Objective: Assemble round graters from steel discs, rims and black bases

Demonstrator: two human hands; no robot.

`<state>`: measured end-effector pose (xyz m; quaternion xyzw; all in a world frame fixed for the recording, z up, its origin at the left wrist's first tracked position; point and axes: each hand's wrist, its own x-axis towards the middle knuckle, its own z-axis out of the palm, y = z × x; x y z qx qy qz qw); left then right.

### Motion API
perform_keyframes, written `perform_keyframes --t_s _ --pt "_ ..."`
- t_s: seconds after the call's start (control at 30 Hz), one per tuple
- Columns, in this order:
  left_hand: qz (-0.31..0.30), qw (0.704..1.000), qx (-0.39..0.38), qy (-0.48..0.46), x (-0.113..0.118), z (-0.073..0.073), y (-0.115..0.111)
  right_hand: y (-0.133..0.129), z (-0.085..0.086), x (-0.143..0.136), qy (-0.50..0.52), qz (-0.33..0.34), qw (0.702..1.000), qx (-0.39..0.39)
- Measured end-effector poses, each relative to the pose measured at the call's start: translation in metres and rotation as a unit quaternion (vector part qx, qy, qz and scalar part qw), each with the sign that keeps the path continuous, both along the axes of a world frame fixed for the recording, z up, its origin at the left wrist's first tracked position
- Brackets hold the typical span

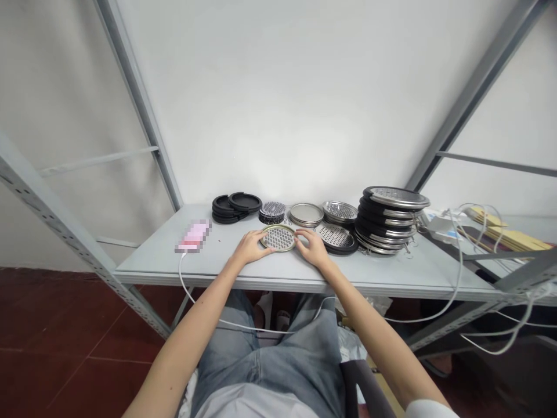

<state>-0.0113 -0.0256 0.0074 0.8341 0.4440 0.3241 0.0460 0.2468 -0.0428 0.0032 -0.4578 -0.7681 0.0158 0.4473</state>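
Note:
A round perforated metal disc, like a grater plate, in a yellowish-green rim (279, 238) lies at the front middle of the table. My left hand (250, 247) grips its left edge, with the thumb at the near side. On its right edge are the fingers of my right hand (312, 248), closed against the rim. Just behind it stand a small stack of perforated discs (272, 210) and some plain metal rings (306, 214). Close to my right hand is another perforated disc (335, 235) on a black ring.
Black rings (244, 202) are piled at the back left, near a pixelated pink phone (194, 235) with a white cable. Metal bowl-like discs (340, 211) sit at the back. A tall stack of black-ringed metal discs (385, 220) stands right. Grey shelf posts (143, 98) flank the table.

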Motion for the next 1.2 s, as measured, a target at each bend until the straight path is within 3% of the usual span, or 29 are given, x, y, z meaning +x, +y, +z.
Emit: perform_keyframes --t_s 0.1,0.2,0.33,0.47,0.67,0.87,1.2 --pt "0.003 1.0 -0.004 -0.005 0.0 -0.002 0.0 -0.005 0.009 0.006 0.026 -0.023 0.997 0.063" --pt "0.015 1.0 -0.013 -0.01 0.0 -0.001 0.0 0.001 0.023 0.024 0.007 -0.078 0.995 0.066" --pt "0.011 1.0 -0.016 -0.006 0.0 0.002 -0.003 0.021 0.04 0.059 -0.049 -0.169 0.984 -0.009" --pt "0.012 1.0 -0.023 -0.005 0.001 0.004 -0.003 0.038 0.047 0.082 -0.129 -0.199 0.966 -0.106" --pt "0.019 0.999 -0.032 -0.005 0.002 0.003 -0.001 0.053 0.053 0.085 -0.189 -0.281 0.927 -0.163" --pt "0.02 0.999 -0.031 -0.014 0.002 0.002 0.0 0.059 0.066 0.082 -0.207 -0.308 0.89 -0.266" --pt "0.02 0.999 -0.029 -0.011 0.002 0.003 -0.001 0.064 0.065 0.094 -0.151 -0.343 0.905 -0.202"
